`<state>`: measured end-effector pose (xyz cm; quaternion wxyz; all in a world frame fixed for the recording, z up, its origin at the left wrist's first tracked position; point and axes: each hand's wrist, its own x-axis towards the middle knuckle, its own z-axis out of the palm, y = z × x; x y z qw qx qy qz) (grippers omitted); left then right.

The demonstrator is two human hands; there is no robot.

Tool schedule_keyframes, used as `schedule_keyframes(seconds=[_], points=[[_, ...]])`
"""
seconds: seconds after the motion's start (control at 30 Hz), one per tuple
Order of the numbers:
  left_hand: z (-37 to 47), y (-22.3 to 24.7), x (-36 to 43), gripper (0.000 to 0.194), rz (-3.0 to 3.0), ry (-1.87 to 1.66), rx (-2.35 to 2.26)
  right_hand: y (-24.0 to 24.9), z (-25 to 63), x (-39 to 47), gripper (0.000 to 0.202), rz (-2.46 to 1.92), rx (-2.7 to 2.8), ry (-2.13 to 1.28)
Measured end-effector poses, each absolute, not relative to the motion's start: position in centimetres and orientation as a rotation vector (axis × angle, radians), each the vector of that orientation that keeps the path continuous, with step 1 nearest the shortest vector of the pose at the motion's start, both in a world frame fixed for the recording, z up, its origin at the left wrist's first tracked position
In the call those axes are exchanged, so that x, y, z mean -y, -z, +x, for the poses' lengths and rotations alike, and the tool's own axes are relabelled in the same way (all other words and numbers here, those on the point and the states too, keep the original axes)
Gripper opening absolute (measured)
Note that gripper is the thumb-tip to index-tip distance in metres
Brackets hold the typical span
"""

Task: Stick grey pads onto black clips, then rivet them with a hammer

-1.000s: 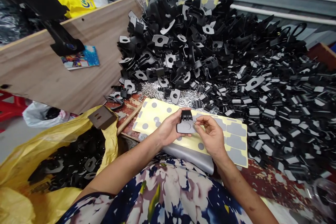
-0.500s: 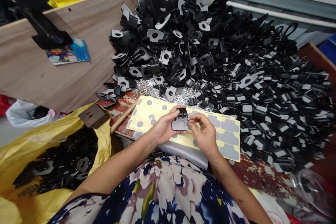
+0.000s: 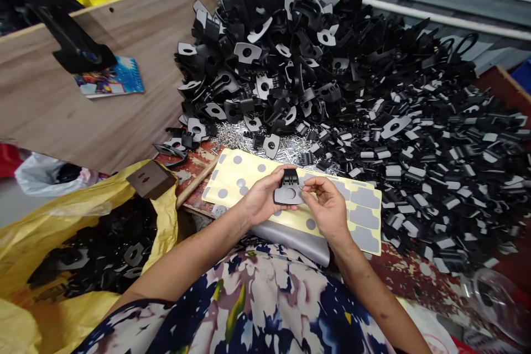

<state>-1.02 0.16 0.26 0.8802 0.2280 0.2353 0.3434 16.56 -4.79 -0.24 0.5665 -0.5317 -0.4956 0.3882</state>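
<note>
A black plastic piece with a flat grey face and a round mark (image 3: 286, 194) is held by my left hand (image 3: 263, 197), thumb on its upper left edge and fingers beneath. At the piece's right side, my right hand (image 3: 327, 203) pinches a tiny, thin metallic pin (image 3: 302, 188) between thumb and forefinger. Under both hands lies a yellow sticker sheet (image 3: 232, 177) with grey dots at the left and larger grey patches at the right. Loose metal pins (image 3: 286, 149) are heaped just behind the sheet.
Black clip parts (image 3: 265, 86) pile up at the back, and small black-and-grey parts (image 3: 431, 177) spread across the right. At the left are a wooden board (image 3: 136, 27), a brown block (image 3: 151, 179) and a yellow bag (image 3: 166, 232) of black parts. A clear container (image 3: 493, 298) stands lower right.
The view has shifted slightly. My right hand has drawn back a little from the piece, and the thin pin at its fingertips shows more clearly. My left hand keeps its hold.
</note>
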Motion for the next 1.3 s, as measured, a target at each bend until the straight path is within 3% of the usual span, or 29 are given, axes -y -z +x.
schedule_keyframes(seconds=[0.53,0.87,1.3], points=[[-1.2,-0.3,-0.3,0.035,0.466,-0.699,-0.522,-0.1,16.5,5.3,0.018,-1.248,1.136,-0.953],[-1.3,0.1,-0.9,0.039,0.454,-0.776,-0.625,-3.4,17.5,8.3,0.014,-1.227,1.188,-0.853],[-1.9,-0.4,0.2,0.048,0.522,-0.489,-0.491,-3.6,18.2,8.6,0.017,-1.23,1.143,-0.807]])
